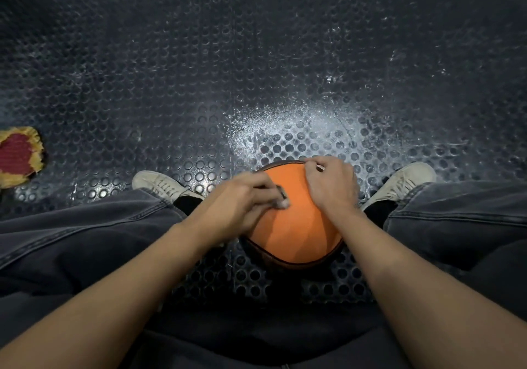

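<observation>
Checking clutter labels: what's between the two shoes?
Head view: the orange ball sits on the studded floor between the left shoe and right shoe, with the left hand and right hand on it.

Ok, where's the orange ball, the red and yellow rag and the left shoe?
orange ball point(296, 234): head view, on its bare orange middle.
red and yellow rag point(15, 154): head view, on its red centre.
left shoe point(163, 187): head view, on its laces.

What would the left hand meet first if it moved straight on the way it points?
Probably the right hand, which grips the orange ball; the left hand, pinching a small pale thing, lies on that ball.
</observation>
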